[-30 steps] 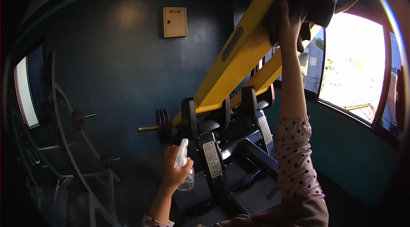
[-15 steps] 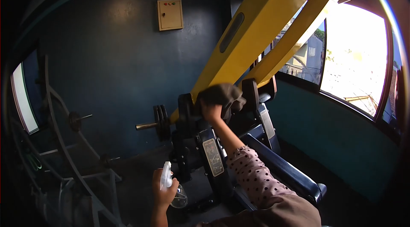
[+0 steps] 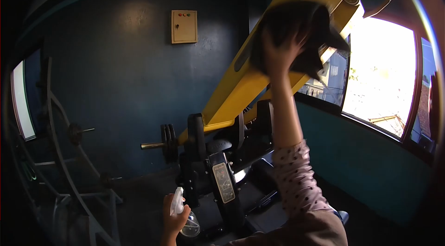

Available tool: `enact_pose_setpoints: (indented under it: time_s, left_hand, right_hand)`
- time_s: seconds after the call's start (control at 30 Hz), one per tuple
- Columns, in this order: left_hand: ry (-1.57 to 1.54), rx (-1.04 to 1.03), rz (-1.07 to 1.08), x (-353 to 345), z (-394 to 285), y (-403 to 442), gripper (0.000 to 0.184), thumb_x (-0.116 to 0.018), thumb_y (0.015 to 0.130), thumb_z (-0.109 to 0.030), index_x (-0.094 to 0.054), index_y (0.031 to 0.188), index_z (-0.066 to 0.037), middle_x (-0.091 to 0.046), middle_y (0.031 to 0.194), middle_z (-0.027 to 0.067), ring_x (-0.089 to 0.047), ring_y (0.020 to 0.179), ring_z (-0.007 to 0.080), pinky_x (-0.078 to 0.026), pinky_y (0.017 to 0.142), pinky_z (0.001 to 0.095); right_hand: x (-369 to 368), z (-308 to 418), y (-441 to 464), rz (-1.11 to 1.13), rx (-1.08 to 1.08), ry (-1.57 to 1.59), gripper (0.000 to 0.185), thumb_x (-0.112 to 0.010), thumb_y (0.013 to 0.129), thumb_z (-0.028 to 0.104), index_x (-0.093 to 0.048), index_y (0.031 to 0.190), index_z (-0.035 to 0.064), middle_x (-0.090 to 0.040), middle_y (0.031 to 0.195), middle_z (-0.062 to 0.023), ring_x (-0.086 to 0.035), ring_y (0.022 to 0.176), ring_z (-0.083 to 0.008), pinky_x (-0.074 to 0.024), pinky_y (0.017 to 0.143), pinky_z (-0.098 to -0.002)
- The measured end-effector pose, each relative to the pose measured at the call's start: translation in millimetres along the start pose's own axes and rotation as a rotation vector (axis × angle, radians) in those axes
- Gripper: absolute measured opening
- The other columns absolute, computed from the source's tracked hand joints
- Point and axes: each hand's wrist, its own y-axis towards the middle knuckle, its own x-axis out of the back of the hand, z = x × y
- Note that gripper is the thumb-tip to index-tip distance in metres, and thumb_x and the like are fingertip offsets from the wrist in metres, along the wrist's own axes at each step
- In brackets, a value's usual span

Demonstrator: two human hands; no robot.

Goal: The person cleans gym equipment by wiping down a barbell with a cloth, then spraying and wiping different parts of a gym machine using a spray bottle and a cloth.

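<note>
The right hand (image 3: 281, 57) holds a dark crumpled cloth (image 3: 283, 18) at the sloping yellow metal beam (image 3: 234, 94); seemingly wiping, which calls for palm pressure. The left hand (image 3: 172, 223) grips a clear plastic spray bottle (image 3: 191, 227), lower down.

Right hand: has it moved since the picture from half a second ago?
Yes. The right hand has gone up along the yellow beam, away from its lower end.

from the person's head, one wide view looks forward and down, near the yellow frame (image 3: 232, 93).
</note>
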Motion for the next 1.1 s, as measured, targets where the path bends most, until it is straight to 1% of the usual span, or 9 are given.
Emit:
enact_pose_setpoints:
  time_s: [0.07,0.2,0.27,0.37,0.6,0.63,0.73,0.87,1.1]
  left_hand:
    - [0.022,-0.005,0.005,-1,0,0,0.03,-0.066,0.066,-0.001,-0.058,0.095,-0.003,-0.051,0.087,0.009,-0.054,0.077,0.0223,-0.045,0.068,0.0341]
    - [0.013,-0.034,0.015,-2,4,5,0.03,-0.066,0.065,-0.001,-0.058,0.094,-0.003,-0.053,0.087,0.0092,-0.054,0.077,0.0227,-0.045,0.068,0.0345]
    - [-0.008,-0.037,0.009,-1,7,9,0.03,-0.066,0.065,0.0,-0.058,0.093,-0.003,-0.054,0.087,0.0093,-0.054,0.077,0.0233,-0.045,0.068,0.0349]
    - [-0.013,-0.002,0.01,-2,14,9,0.029,-0.066,0.064,0.0,-0.058,0.092,-0.003,-0.054,0.086,0.0096,-0.054,0.077,0.0244,-0.045,0.068,0.0353]
    - [-0.008,-0.028,0.05,-6,18,16,0.029,-0.066,0.064,0.0,-0.057,0.092,-0.002,-0.056,0.085,0.0102,-0.054,0.078,0.0262,-0.045,0.068,0.0366]
    - [-0.024,-0.021,0.05,-7,17,16,0.029,-0.066,0.064,0.0,-0.057,0.091,-0.002,-0.056,0.086,0.0103,-0.054,0.078,0.0262,-0.045,0.068,0.0368]
    - [0.001,-0.024,0.083,-11,12,16,0.025,-0.063,0.067,-0.002,-0.057,0.091,-0.003,-0.053,0.086,0.0081,-0.053,0.076,0.0213,-0.044,0.069,0.0335]
    - [-0.03,-0.036,0.115,-11,-3,16,0.024,-0.062,0.068,-0.003,-0.058,0.092,-0.003,-0.051,0.086,0.0067,-0.053,0.076,0.0186,-0.044,0.07,0.0311]
    - [-0.051,0.017,0.08,-5,7,12,0.027,-0.067,0.066,-0.005,-0.059,0.091,-0.003,-0.057,0.085,0.0105,-0.054,0.077,0.0268,-0.045,0.071,0.0368]
  right_hand:
    - [10,4,71,-0.096,0.112,0.066,0.092,-0.069,0.075,0.048,-0.026,0.151,0.023,-0.024,0.152,-0.0251,-0.019,0.14,-0.0496,-0.0197,0.099,-0.075]
    - [23,8,190,-0.189,0.002,0.096,0.07,-0.059,0.087,0.039,-0.034,0.148,0.0144,-0.038,0.147,-0.0173,-0.037,0.134,-0.0358,-0.0293,0.111,-0.0362]
    - [58,57,203,-0.018,0.177,0.27,0.059,-0.056,0.089,0.037,-0.042,0.14,0.0104,-0.051,0.125,-0.0164,-0.049,0.113,-0.033,-0.0378,0.099,-0.0416]
    - [61,63,219,-0.048,0.392,0.082,0.045,-0.049,0.093,0.032,-0.047,0.129,0.0062,-0.056,0.113,-0.0166,-0.054,0.103,-0.0317,-0.0414,0.088,-0.0438]
    - [32,30,174,-0.404,0.579,-0.322,0.035,-0.045,0.096,0.026,-0.049,0.125,0.0054,-0.058,0.109,-0.0177,-0.057,0.099,-0.0286,-0.0437,0.082,-0.0444]
    - [25,12,150,-0.296,0.495,-0.124,0.049,-0.053,0.092,0.033,-0.043,0.136,0.0117,-0.044,0.129,-0.0202,-0.041,0.118,-0.0392,-0.0344,0.095,-0.0526]
    - [9,-12,59,-0.15,0.218,-0.006,0.067,-0.064,0.088,0.036,-0.039,0.143,0.0077,-0.035,0.147,-0.0241,-0.024,0.14,-0.0419,-0.0235,0.113,-0.0528]
    - [-6,-38,10,-0.111,0.234,0.008,0.065,-0.063,0.089,0.037,-0.043,0.138,0.0,-0.035,0.144,-0.0294,-0.027,0.136,-0.0476,-0.0238,0.111,-0.0531]
    - [15,-25,172,-0.191,0.238,0.032,0.061,-0.058,0.092,0.039,-0.043,0.138,0.0011,-0.039,0.14,-0.0265,-0.036,0.13,-0.0434,-0.0316,0.106,-0.05]
